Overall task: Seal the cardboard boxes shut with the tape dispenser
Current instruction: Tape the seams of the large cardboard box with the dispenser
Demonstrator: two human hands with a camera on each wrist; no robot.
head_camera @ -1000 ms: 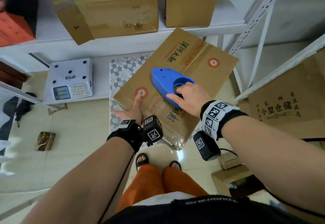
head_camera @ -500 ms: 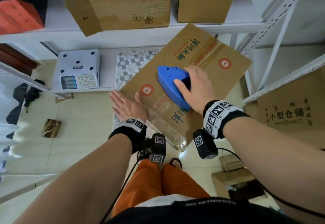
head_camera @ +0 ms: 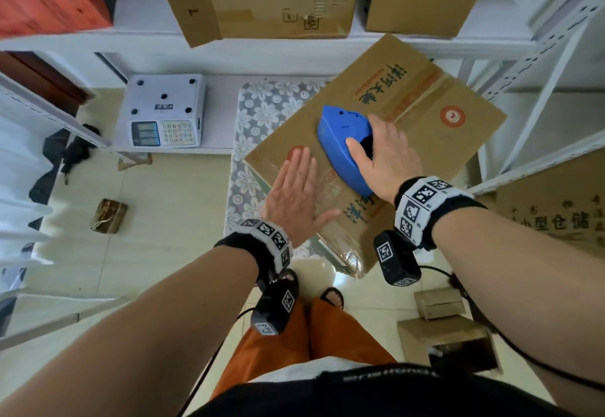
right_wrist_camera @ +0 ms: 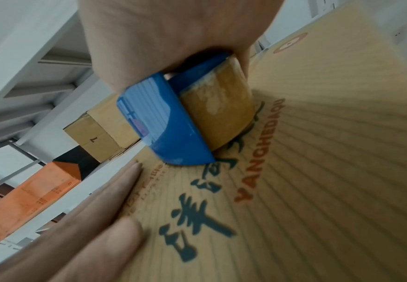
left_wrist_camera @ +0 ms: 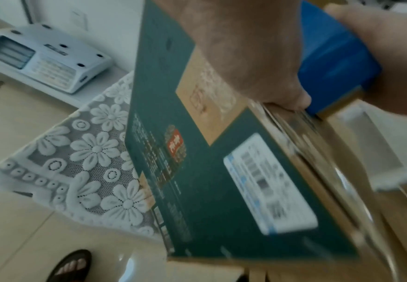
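Taping the top seam of a printed brown cardboard box (head_camera: 386,141), which lies flat-topped on a lace-patterned floral cloth (head_camera: 262,115) over a low surface, turned corner-on to the person. The centre seam — the long axis that matters here — runs diagonally from the near-left edge toward the far-right corner. A blue plastic tape dispenser (head_camera: 343,144) loaded with a brown tape roll (right_wrist_camera: 218,112) sits on that seam about midway, its pointed nose aimed far-left of the line.

The right hand (head_camera: 386,158) is curled over the dispenser's rear, fingers hooked into the core opening. The left hand (head_camera: 294,194) lies spread and flat on the near-left part of the lid, fingers straight, just beside the dispenser and not touching it, thumb out toward the seam.

The stretch of seam behind the dispenser looks glossy — probably tape already laid; the far-right stretch appears bare. The next stroke would likely run away from the body, the right hand being the one placed for it.

Box faces: kraft top with blue characters and red roundels; dark green printed side bearing a white label (left_wrist_camera: 270,183).
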